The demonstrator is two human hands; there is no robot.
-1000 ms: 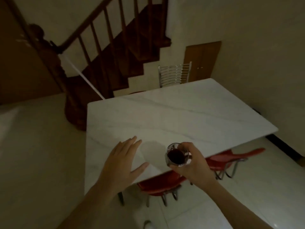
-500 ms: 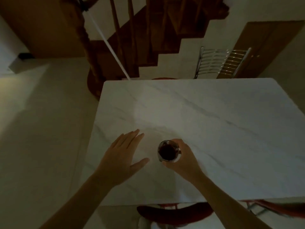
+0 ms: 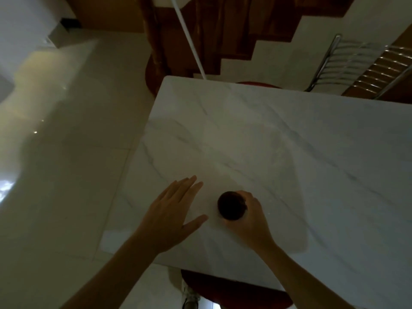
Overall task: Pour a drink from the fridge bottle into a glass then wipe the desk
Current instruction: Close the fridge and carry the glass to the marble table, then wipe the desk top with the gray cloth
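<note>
A small glass (image 3: pixel 231 205) filled with a dark drink stands on the white marble table (image 3: pixel 278 139), near its front left part. My right hand (image 3: pixel 250 221) is wrapped around the glass from the right side. My left hand (image 3: pixel 171 214) lies flat and open on the tabletop just left of the glass, fingers spread, not touching it. No bottle and no cloth are in view.
A red chair seat (image 3: pixel 223 291) pokes out under the table's near edge. A chrome-backed chair (image 3: pixel 347 63) stands at the far side. A wooden staircase (image 3: pixel 223 30) with a white rail rises behind. Glossy tiled floor (image 3: pixel 66 152) lies to the left.
The glass, held in my right hand, came in from the table's edge and down onto the tabletop. My view tilted down and closer; my left hand stayed flat on the table.
</note>
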